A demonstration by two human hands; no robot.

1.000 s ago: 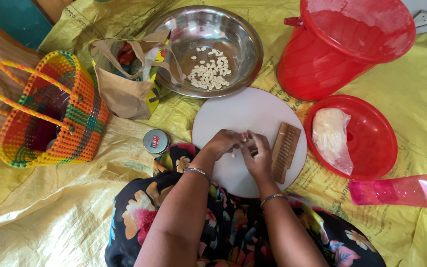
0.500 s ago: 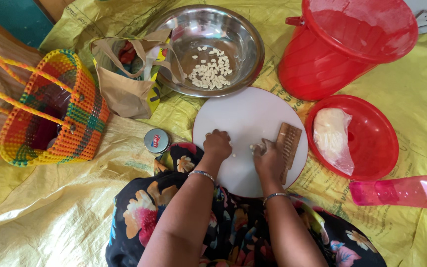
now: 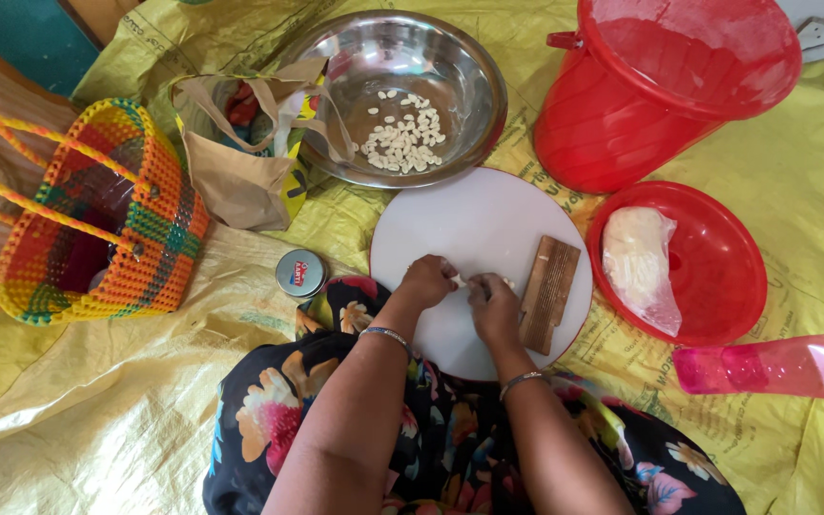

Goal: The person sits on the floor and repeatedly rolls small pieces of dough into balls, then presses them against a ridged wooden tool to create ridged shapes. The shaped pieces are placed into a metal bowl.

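Over the near half of a round white board, the left hand and the right hand meet with fingertips drawn together, both pinching a small pale piece of dough stretched between them; it is too small to tell its exact shape. Just beside the right hand, a ridged wooden block lies on the board's right edge. The board rests on a yellow sheet spread over the floor. Touching the board's far edge stands a steel bowl holding a scatter of small pale shaped pieces. At the sheet's far right corner stands a red bucket, and near it a red lid carries a lump of dough in clear plastic. A pink bottle lies on its side at the right edge. Left of the board sit a small round tin, a brown bag and a woven basket.
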